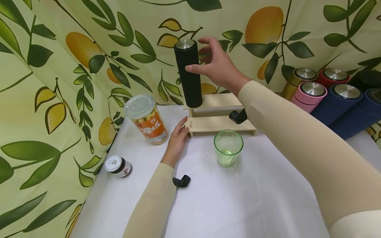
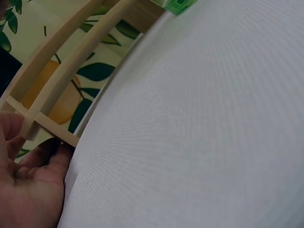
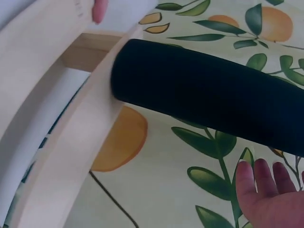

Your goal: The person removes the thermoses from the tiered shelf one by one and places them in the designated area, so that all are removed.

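Observation:
A tall black thermos (image 1: 187,74) with a steel-topped lid stands upright on the upper left end of a two-tier wooden rack (image 1: 220,123). My right hand (image 1: 215,62) is beside its upper part, thumb at the near side and fingers spread; the right wrist view shows those fingers (image 3: 268,183) apart from the dark thermos (image 3: 204,92). At the rack's lower left end, my left hand (image 1: 177,138) holds the corner. In the left wrist view, the left hand's fingers (image 2: 45,164) bend around the end of the rack (image 2: 71,71), partly hidden.
A green glass (image 1: 228,147) with some clear liquid stands before the rack. Left are a clear snack tub (image 1: 147,120) with an orange label and a small dark jar (image 1: 118,166). Several coloured thermoses (image 1: 312,90) stand at right. A patterned curtain (image 1: 89,66) hangs behind.

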`<state>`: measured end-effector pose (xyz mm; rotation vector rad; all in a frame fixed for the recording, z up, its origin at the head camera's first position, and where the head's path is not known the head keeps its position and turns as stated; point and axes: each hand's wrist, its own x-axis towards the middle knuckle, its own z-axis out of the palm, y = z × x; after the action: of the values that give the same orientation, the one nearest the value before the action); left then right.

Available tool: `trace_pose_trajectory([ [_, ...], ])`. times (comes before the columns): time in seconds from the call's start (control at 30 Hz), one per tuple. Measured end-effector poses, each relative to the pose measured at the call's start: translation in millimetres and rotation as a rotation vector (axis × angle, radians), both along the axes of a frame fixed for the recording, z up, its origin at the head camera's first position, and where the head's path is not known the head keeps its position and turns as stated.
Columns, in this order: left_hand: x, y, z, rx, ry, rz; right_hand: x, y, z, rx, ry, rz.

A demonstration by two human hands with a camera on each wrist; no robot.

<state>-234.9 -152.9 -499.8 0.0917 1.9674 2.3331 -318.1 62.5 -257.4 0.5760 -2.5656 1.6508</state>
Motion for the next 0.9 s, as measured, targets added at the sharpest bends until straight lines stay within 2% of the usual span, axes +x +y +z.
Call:
trace_pose_trajectory([
  [0.17,0.4,1,1.8,-0.002,0.001,0.003,-6.1,-9,5.2,-0.023,0.008,0.024],
  [0.4,0.0,3,4.2,0.009,-0.003,-0.004,-4.8,-14,7.3,-0.039,-0.016,0.031],
  [0.63,0.0,3,2.9,-0.004,-0.016,-0.003,-0.4,-15,3.9,-0.076,-0.030,0.010],
  [0.9,0.3,-1,1.5,-0.012,-0.011,0.011,5.7,-15,-2.1,-0.094,0.000,-0.047],
])
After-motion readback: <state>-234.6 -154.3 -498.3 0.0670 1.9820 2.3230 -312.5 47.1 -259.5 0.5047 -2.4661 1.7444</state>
